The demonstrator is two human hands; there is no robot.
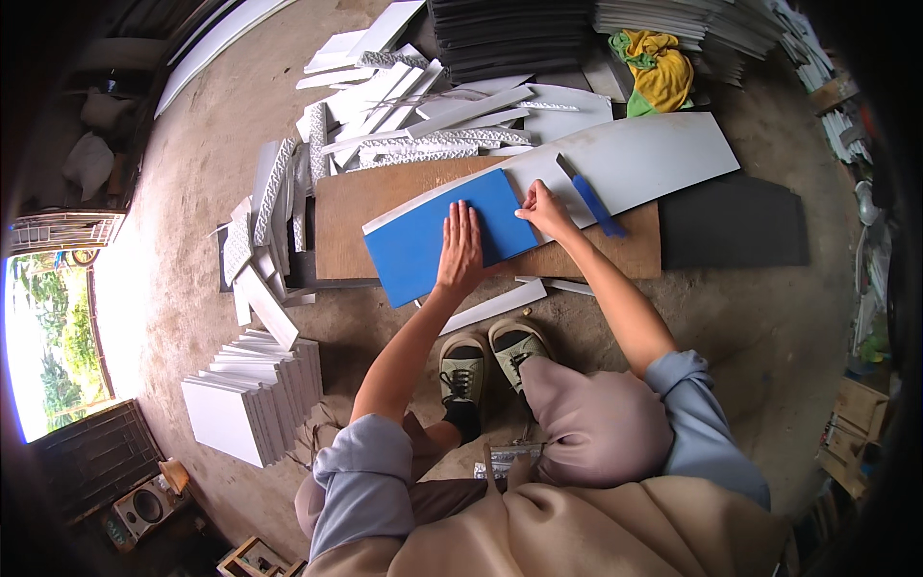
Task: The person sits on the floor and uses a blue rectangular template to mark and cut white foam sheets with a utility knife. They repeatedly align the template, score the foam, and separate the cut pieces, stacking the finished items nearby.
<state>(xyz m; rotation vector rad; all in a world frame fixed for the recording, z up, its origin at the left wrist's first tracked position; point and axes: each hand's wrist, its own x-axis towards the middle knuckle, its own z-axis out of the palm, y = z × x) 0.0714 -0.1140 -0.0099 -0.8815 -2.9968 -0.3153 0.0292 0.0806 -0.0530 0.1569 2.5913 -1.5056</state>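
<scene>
A blue rectangular panel (409, 255) lies slanted over a long white sheet (663, 159), which rests on a brown wooden board (346, 197). My left hand (462, 248) presses flat on the panel's middle, fingers stretched out and close together. At the panel's right edge, my right hand (546, 212) is closed in a pinch with the fingers curled; whatever is between the fingertips is too small to make out. Just right of that hand, a knife with a blue handle (598, 205) and a dark blade rests on the white sheet, untouched.
White and textured offcuts (413, 111) are heaped beyond the board and along its left. A stack of white panels (255, 394) stands on the floor at left. Dark sheets (510, 38) and a yellow-green cloth (659, 72) are at the back. My shoes (463, 370) are near the board.
</scene>
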